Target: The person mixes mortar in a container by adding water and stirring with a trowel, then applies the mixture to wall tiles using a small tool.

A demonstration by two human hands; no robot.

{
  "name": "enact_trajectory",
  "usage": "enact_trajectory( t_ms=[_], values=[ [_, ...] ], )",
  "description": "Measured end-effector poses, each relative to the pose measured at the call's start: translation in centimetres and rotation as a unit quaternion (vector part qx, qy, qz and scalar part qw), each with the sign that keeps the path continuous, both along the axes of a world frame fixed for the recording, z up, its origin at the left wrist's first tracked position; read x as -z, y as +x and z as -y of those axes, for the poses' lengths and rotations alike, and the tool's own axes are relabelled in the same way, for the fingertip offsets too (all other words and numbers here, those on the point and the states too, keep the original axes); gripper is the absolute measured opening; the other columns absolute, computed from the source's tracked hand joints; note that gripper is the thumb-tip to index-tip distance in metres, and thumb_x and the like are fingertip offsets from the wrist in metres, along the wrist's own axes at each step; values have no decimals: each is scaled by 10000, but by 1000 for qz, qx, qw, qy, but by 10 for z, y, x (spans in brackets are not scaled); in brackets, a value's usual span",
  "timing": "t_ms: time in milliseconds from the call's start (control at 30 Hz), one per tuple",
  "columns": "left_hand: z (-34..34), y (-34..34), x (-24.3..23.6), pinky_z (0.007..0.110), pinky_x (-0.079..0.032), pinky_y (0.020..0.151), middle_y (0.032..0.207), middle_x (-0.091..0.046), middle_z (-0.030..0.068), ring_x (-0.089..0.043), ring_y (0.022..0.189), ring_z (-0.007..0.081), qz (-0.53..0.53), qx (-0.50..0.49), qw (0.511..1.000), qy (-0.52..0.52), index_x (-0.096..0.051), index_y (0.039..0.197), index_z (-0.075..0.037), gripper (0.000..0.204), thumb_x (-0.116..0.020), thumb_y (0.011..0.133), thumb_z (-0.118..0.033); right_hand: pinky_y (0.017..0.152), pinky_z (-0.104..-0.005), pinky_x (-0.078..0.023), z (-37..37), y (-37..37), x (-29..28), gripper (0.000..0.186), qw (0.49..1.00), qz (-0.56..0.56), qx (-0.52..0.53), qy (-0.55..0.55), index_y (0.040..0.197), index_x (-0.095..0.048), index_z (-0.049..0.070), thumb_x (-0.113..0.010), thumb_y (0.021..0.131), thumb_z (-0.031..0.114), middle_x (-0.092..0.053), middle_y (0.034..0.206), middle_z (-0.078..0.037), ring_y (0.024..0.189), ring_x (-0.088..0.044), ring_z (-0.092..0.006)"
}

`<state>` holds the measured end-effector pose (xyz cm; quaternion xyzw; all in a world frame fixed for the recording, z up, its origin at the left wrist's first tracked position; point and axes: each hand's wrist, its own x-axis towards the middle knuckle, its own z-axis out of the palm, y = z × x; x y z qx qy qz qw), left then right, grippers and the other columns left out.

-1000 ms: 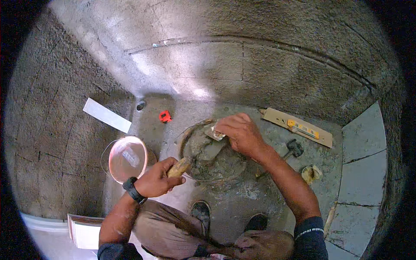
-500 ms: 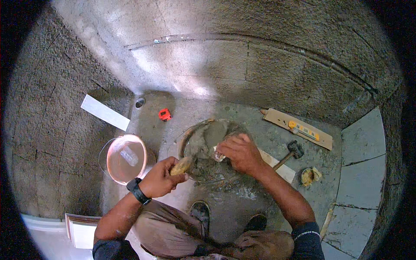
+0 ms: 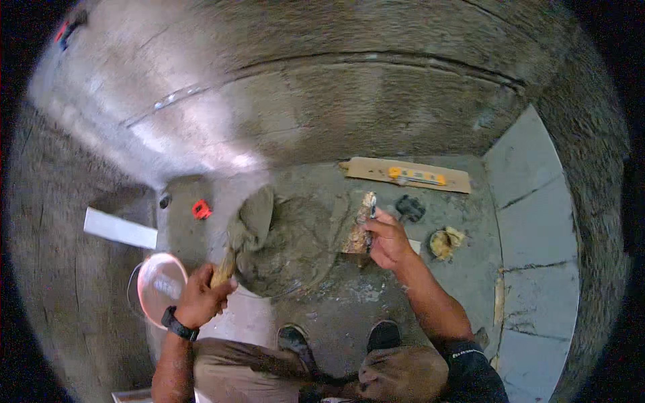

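Note:
My left hand (image 3: pixel 205 295) is closed around the yellowish wooden handle of a trowel (image 3: pixel 257 216). Its blade is coated in grey mortar and lies over the left side of a round pan of wet mortar (image 3: pixel 295 245). To the right of the pan, my right hand (image 3: pixel 390 238) pinches a flat, mottled brown and whitish piece (image 3: pixel 357 236) with a dark strip along one side. Its exact kind does not show. It is held on edge, apart from the mortar.
A pinkish bucket (image 3: pixel 162 285) stands left, near a white strip (image 3: pixel 121 228) and a red tape measure (image 3: pixel 201 209). Beyond my right hand are a mallet head (image 3: pixel 410 208), a yellow level (image 3: pixel 416 176) on a board (image 3: pixel 366 168), and a yellowish crumpled lump (image 3: pixel 445 243). Grey tiles (image 3: pixel 541 235) line the right wall.
My head view has shifted. The trowel blade is now raised at the pan's left side. My right hand has moved away from the mortar to the right, turning its flat piece into sight.

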<state>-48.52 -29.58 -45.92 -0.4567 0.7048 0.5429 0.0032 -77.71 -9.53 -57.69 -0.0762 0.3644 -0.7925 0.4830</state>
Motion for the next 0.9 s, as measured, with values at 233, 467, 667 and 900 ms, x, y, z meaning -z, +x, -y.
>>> enact_trajectory(
  t_ms=[233,467,667,900],
  values=[
    [16,17,32,289,-428,502,795,-553,73,-525,597,141,64,124,988,-68,-503,1005,-11,250,-643,874,-171,816,-398,-526,-99,-28,5,353,985,44,160,-52,1216,-501,38,-526,864,17,-630,1043,-93,957,-629,-217],
    [92,41,84,364,-470,752,1174,-550,166,-535,926,195,79,-114,815,562,-487,1263,-1,475,-590,931,-325,630,-336,-494,-335,-33,-42,134,711,-182,601,315,977,-542,40,-541,864,113,-593,846,-73,701,-588,-178],
    [35,-3,40,363,-456,789,1128,-568,138,-545,925,230,79,281,954,-69,-514,1227,-22,533,-628,890,-419,808,-377,-449,-464,-48,-118,301,136,-529,595,589,1101,-625,81,-574,804,79,-619,988,-122,888,-573,-285],
    [3,-32,31,369,-454,725,974,-597,85,-544,843,187,-198,500,789,-297,-525,1170,-38,413,-602,926,-361,888,-454,-422,-465,-85,-77,529,-29,-539,352,764,1232,-552,130,-616,713,53,-568,1159,-97,1074,-514,-314]
  ],
)
